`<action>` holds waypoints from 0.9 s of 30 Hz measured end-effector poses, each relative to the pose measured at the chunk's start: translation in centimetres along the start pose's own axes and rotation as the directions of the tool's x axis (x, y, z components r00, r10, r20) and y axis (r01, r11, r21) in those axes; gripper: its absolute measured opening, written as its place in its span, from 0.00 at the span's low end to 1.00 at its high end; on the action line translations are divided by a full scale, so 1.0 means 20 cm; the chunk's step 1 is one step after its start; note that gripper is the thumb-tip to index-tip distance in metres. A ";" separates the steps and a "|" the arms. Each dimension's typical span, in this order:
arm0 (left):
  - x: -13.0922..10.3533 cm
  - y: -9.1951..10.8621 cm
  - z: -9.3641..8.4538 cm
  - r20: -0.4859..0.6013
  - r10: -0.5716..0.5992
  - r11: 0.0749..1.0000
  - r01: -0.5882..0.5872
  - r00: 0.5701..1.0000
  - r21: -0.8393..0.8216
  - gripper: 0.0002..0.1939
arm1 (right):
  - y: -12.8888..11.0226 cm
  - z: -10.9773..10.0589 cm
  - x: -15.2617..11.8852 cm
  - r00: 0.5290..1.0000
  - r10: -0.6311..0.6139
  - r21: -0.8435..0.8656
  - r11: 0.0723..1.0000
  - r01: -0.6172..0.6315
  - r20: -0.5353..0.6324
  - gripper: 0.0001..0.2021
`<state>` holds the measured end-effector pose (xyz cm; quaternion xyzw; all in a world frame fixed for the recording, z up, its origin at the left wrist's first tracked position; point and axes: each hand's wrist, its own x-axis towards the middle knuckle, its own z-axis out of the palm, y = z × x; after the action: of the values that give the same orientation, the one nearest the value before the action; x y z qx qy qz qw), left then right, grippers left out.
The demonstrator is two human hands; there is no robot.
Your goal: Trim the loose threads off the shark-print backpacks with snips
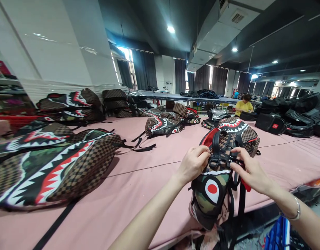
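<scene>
A backpack (217, 194) with brown checks, camouflage and a red-and-white eye lies at the front edge of the pink table, its black straps hanging over the edge. My left hand (195, 162) pinches the black strap or buckle area near the top handle, its fingers closed. On the other side of the handle, my right hand (249, 170) has thumb and forefinger around a black strap end by the buckle. Red lining shows at the bag's far opening. Fingertips partly hide the small parts between them.
Large shark-mouth backpacks (61, 166) lie at the left on the pink table (149, 180). More patterned bags (165, 125) lie farther back. Black bags (271, 123) are piled at the right. A person in yellow (243, 105) is beyond the table.
</scene>
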<state>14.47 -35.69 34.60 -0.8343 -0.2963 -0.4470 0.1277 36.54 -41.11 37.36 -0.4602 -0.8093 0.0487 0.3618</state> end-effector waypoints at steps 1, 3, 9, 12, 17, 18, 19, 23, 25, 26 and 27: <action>-0.01 0.00 0.01 -0.027 -0.004 1.000 0.005 1.000 0.022 0.10 | -0.01 -0.02 0.01 1.000 -0.001 -0.020 1.000 0.001 0.011 0.14; -0.02 0.01 0.04 -0.080 -0.010 0.999 0.014 0.997 0.043 0.10 | -0.02 -0.04 0.05 0.999 -0.022 -0.075 0.997 0.024 0.029 0.11; -0.02 0.04 0.05 -0.185 -0.030 0.999 0.036 0.982 0.033 0.07 | -0.06 -0.06 0.19 0.992 -0.037 -0.237 0.969 0.065 0.119 0.09; -0.03 0.05 0.05 -0.237 -0.011 0.997 0.029 0.972 0.070 0.07 | -0.09 -0.06 0.22 0.984 -0.044 -0.307 0.947 0.097 0.175 0.09; -0.03 0.05 0.06 -0.264 0.051 0.989 -0.011 0.963 0.150 0.06 | -0.13 -0.04 0.25 0.970 -0.034 -0.432 0.891 0.139 0.241 0.09; -0.03 0.05 0.07 -0.265 0.062 0.987 -0.020 0.962 0.159 0.06 | -0.13 -0.04 0.26 0.966 -0.033 -0.443 0.884 0.147 0.255 0.09; -0.03 0.05 0.07 -0.265 0.069 0.986 -0.026 0.962 0.164 0.07 | -0.14 -0.04 0.27 0.963 -0.035 -0.445 0.882 0.156 0.268 0.09; -0.03 0.08 0.05 -0.302 0.013 0.996 0.014 0.953 0.087 0.07 | -0.12 -0.05 0.27 0.957 -0.069 -0.393 0.902 0.181 0.282 0.07; -0.05 0.07 0.05 -0.399 -0.133 0.991 0.129 0.907 -0.037 0.05 | -0.09 -0.04 0.26 0.967 -0.082 -0.331 0.930 0.161 0.242 0.08; -0.07 0.05 0.05 -0.444 -0.249 0.968 0.209 0.861 -0.139 0.05 | -0.07 -0.03 0.24 0.976 -0.081 -0.292 0.946 0.140 0.204 0.08; -0.10 0.02 0.06 -0.464 -0.387 0.919 0.292 0.797 -0.265 0.09 | -0.05 -0.02 0.22 0.985 -0.075 -0.253 0.961 0.114 0.156 0.09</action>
<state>14.69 -36.31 32.27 -0.6279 -0.3555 -0.6911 0.0427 34.64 -38.30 40.41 -0.4597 -0.8540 -0.0422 0.2402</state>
